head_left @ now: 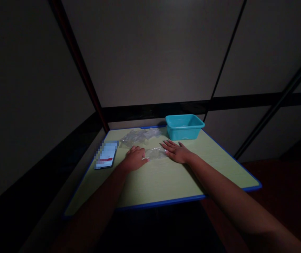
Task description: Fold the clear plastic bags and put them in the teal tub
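A clear plastic bag (pixel 155 153) lies stretched flat on the table between my two hands. At its left end, my left hand (pixel 136 159) has its fingers curled in, with the thumb along the bag's near edge, closed on the plastic. My right hand (pixel 177 152) lies palm down on the right end, fingers stretched out and a little apart. Beyond my left hand rests a loose heap of crumpled clear plastic bags (pixel 138 136).
The pale table (pixel 163 182) has a blue edge and stands against panelled walls. A turquoise plastic basin (pixel 184 133) sits at the back right, just beyond my right hand. Near the left edge lies a phone (pixel 108 153) with its screen lit, partly blurred.
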Demonstrator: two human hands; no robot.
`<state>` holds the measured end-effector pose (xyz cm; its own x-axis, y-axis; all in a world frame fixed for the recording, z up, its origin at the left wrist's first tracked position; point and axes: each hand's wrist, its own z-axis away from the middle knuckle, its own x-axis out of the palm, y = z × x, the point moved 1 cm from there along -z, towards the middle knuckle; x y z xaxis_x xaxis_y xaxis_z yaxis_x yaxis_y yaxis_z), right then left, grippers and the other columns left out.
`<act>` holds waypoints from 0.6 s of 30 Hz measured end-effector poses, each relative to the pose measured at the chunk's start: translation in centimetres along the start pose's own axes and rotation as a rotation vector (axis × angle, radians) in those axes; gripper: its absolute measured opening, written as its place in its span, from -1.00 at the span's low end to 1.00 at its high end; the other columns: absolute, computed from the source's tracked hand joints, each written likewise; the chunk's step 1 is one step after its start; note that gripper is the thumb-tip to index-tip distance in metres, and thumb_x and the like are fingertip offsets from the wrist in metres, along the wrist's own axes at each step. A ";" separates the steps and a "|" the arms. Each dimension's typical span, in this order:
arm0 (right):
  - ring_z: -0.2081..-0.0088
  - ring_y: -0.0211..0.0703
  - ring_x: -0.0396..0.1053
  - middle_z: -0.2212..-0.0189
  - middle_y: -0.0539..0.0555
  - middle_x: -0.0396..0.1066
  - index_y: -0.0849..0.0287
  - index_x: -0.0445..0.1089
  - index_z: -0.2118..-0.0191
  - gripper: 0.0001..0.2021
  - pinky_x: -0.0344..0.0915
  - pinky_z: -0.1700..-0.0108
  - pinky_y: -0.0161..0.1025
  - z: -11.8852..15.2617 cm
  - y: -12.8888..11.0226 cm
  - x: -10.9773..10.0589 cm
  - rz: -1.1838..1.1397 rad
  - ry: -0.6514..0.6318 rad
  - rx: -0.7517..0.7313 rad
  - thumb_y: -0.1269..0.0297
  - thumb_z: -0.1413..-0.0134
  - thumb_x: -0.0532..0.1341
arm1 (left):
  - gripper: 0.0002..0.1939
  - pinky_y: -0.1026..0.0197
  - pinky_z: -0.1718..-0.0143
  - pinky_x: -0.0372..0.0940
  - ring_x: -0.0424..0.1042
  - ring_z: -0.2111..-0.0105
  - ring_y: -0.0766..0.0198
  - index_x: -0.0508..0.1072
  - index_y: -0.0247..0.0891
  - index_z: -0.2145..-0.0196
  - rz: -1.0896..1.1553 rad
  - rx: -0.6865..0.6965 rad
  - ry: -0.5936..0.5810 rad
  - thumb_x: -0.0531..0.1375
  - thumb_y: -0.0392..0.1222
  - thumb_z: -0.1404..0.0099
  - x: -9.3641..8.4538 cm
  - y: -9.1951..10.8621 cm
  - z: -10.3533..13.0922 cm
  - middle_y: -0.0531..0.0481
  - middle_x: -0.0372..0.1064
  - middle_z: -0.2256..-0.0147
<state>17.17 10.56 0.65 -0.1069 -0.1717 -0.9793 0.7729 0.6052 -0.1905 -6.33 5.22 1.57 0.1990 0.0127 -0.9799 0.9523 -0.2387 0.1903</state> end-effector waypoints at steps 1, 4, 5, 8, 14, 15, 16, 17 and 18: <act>-0.31 -0.02 -0.38 -0.32 0.00 -0.31 -0.04 -0.26 -0.31 -0.42 -0.22 -0.18 0.32 0.0 0.0 0.0 0.000 0.002 0.000 -0.05 -0.22 -0.29 | -0.82 0.11 0.09 0.11 0.23 0.13 0.09 0.34 -0.21 0.38 0.005 0.020 -0.003 0.18 -0.06 -0.15 0.0 0.0 0.0 -0.07 0.30 0.27; -0.31 -0.01 -0.37 -0.32 0.00 -0.32 -0.04 -0.26 -0.31 -0.42 -0.22 -0.18 0.32 -0.1 0.1 0.1 0.001 0.007 -0.002 -0.06 -0.22 -0.30 | -0.89 0.14 0.08 0.11 0.23 0.15 0.13 0.36 -0.20 0.41 0.028 0.055 -0.021 0.16 -0.12 -0.17 -0.3 -0.4 0.0 -0.03 0.32 0.31; -0.31 -0.01 -0.37 -0.32 0.00 -0.32 -0.05 -0.26 -0.31 -0.42 -0.22 -0.18 0.32 -0.1 0.1 0.1 0.002 0.006 -0.002 -0.06 -0.22 -0.30 | -0.91 0.15 0.09 0.12 0.23 0.15 0.13 0.36 -0.20 0.41 0.033 0.061 -0.028 0.15 -0.15 -0.17 -0.5 -0.6 0.0 -0.02 0.32 0.31; -0.31 -0.03 -0.37 -0.32 0.00 -0.32 -0.05 -0.26 -0.31 -0.42 -0.23 -0.18 0.31 -0.1 0.1 0.1 0.003 0.003 -0.002 -0.06 -0.22 -0.30 | -0.93 0.17 0.10 0.12 0.25 0.16 0.15 0.36 -0.22 0.42 0.032 0.073 -0.044 0.09 -0.24 -0.19 -0.8 -0.9 0.0 -0.04 0.34 0.31; -0.31 -0.02 -0.37 -0.32 0.00 -0.32 -0.05 -0.26 -0.31 -0.42 -0.22 -0.18 0.32 0.0 0.1 0.0 -0.005 -0.001 -0.003 -0.06 -0.22 -0.30 | -0.93 0.14 0.07 0.10 0.27 0.19 0.13 0.35 -0.24 0.42 0.030 0.056 -0.077 0.10 -0.21 -0.17 -1.2 -1.5 0.2 -0.07 0.36 0.33; -0.31 -0.02 -0.37 -0.32 -0.01 -0.31 -0.06 -0.26 -0.31 -0.42 -0.22 -0.18 0.32 -0.1 0.1 0.0 -0.007 -0.001 -0.002 -0.06 -0.22 -0.30 | -0.93 0.14 0.07 0.10 0.26 0.18 0.12 0.35 -0.24 0.41 0.033 0.057 -0.084 0.12 -0.20 -0.16 -1.2 -1.5 0.3 -0.07 0.35 0.32; -0.31 -0.02 -0.37 -0.32 -0.01 -0.32 -0.06 -0.27 -0.31 -0.42 -0.22 -0.18 0.32 -0.1 0.1 0.1 -0.009 -0.002 -0.001 -0.06 -0.22 -0.30 | -0.92 0.15 0.08 0.11 0.26 0.16 0.11 0.35 -0.24 0.39 0.038 0.057 -0.091 0.12 -0.19 -0.15 -1.3 -1.5 0.3 -0.07 0.35 0.31; -0.31 -0.02 -0.37 -0.32 -0.01 -0.32 -0.07 -0.27 -0.31 -0.43 -0.22 -0.18 0.32 -0.1 0.1 0.1 -0.011 -0.003 -0.001 -0.06 -0.22 -0.30 | -0.92 0.16 0.09 0.12 0.25 0.15 0.11 0.35 -0.23 0.37 0.043 0.056 -0.100 0.12 -0.20 -0.15 -1.4 -1.6 0.4 -0.07 0.35 0.30; -0.31 -0.02 -0.37 -0.32 -0.01 -0.32 -0.07 -0.28 -0.31 -0.43 -0.23 -0.18 0.31 -0.1 0.1 0.1 -0.011 -0.003 -0.001 -0.06 -0.22 -0.30 | -0.91 0.16 0.10 0.12 0.24 0.14 0.11 0.34 -0.23 0.35 0.047 0.054 -0.109 0.10 -0.22 -0.16 -1.4 -1.6 0.5 -0.08 0.35 0.29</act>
<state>17.21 10.69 0.54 -0.1130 -0.1809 -0.9770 0.7710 0.6043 -0.2011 -8.26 5.11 2.66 0.2145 -0.1045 -0.9711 0.9280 -0.2882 0.2360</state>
